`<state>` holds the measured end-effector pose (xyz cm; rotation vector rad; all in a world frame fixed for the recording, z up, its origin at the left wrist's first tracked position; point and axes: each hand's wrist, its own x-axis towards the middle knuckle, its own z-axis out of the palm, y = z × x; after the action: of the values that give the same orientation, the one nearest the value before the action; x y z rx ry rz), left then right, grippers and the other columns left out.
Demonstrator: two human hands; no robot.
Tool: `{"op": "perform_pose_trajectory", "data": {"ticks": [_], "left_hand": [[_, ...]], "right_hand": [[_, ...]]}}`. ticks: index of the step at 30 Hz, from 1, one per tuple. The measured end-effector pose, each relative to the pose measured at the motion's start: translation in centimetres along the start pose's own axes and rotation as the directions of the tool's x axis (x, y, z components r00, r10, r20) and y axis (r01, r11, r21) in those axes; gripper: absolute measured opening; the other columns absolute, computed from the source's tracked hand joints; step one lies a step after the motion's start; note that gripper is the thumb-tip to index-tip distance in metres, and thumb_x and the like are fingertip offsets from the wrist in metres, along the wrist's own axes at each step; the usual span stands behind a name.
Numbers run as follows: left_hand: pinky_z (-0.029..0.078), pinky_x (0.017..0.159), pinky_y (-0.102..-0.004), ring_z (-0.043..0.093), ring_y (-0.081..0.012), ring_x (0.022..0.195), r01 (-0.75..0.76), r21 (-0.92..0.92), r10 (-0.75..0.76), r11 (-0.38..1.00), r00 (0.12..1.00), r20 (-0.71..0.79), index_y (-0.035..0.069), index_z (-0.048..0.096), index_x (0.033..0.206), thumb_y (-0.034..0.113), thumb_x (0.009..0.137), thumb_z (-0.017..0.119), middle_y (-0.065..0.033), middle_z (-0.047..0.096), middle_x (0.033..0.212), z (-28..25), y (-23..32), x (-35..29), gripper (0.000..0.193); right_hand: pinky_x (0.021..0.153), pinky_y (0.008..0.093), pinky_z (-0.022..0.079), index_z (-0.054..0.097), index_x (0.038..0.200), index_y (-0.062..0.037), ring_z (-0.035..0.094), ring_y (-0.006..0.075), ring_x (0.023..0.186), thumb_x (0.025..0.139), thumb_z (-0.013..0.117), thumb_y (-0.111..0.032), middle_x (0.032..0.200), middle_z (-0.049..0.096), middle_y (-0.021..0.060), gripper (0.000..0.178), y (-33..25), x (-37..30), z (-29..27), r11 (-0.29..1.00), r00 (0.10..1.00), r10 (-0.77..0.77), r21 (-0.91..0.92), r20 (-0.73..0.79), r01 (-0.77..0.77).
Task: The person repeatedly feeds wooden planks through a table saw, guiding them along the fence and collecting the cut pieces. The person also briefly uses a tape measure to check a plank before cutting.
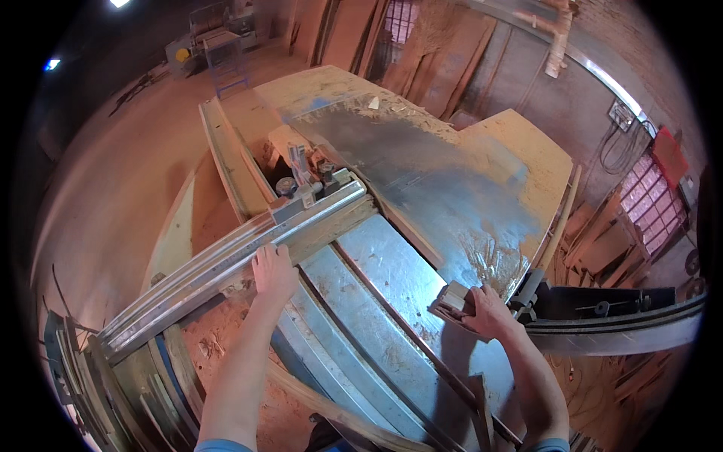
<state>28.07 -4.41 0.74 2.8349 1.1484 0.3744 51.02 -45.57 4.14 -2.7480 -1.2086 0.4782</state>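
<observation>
My left hand (273, 273) is at the near edge of the long metal fence (218, 277), its fingers curled against that edge. A wooden board (327, 228) lies along the fence just right of these fingers. My right hand (491, 315) grips a small wooden block (455, 300) from its right side, low over the grooved metal saw table (388, 260). The palm hides part of the block, and I cannot tell whether it is one piece or several stacked. A narrow wooden strip (414, 230) lies lengthwise on the table beyond the block.
A metal stop with knobs (305, 181) sits on the fence. Sawdust and chips (489, 256) cover parts of the wide tabletop. Wood offcuts (90, 377) are stacked at lower left, and a thin upright stick (482, 410) stands near my right forearm. Boards (444, 64) lean against the back wall.
</observation>
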Motion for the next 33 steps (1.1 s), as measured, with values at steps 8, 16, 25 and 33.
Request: {"op": "perform_pose_trajectory", "data": {"ticks": [8,16,25,33], "left_hand": [[0.039,0.102,-0.0461,0.046,-0.0326,0.122,-0.017,0.119,0.027,0.993,0.997,-0.079,0.002,0.055,0.117,0.021,0.083,0.067,-0.0153,0.052,0.122,3.0,0.1,-1.8,0.040],[0.042,0.097,-0.0443,0.051,-0.0322,0.117,0.018,0.051,-0.019,0.999,1.000,0.023,0.000,0.064,0.116,0.017,0.085,0.061,-0.0157,0.057,0.121,0.1,0.5,-0.6,0.036],[0.043,0.100,-0.0413,0.049,-0.0308,0.118,0.014,0.153,-0.017,0.988,1.000,0.024,-0.001,0.062,0.118,0.017,0.084,0.064,-0.0144,0.058,0.121,0.3,-0.9,-1.8,0.038],[0.042,0.103,-0.0407,0.050,-0.0305,0.123,0.074,-0.037,-0.067,0.997,0.985,0.159,-0.002,0.060,0.121,0.020,0.083,0.066,-0.0169,0.057,0.124,-3.2,-0.8,-1.5,0.044]], "right_hand": [[0.088,0.0513,0.048,0.052,0.113,0.0030,0.057,0.0453,0.103,0.079,0.072,-0.015,0.106,0.060,0.0278,0.044,-3.1,-4.1,0.9,0.992,0.993,0.067,0.116,-0.099,-0.055],[0.099,0.0335,0.045,0.046,0.136,0.0038,0.057,0.0201,0.113,0.078,0.070,0.000,0.120,0.059,0.0153,0.063,-5.2,-12.0,-0.5,0.594,0.981,0.085,0.799,-0.175,0.091],[0.091,0.0342,0.051,0.047,0.135,0.0057,0.064,0.0198,0.102,0.081,0.067,-0.008,0.110,0.063,0.0109,0.058,-8.9,-20.0,-1.2,0.052,0.947,0.312,0.994,0.079,-0.100],[0.082,0.0325,0.053,0.049,0.137,0.0068,0.065,0.0176,0.088,0.081,0.074,-0.020,0.098,0.066,0.0083,0.067,-9.8,-23.5,0.6,-0.014,0.949,0.310,0.998,0.056,-0.054]]}}
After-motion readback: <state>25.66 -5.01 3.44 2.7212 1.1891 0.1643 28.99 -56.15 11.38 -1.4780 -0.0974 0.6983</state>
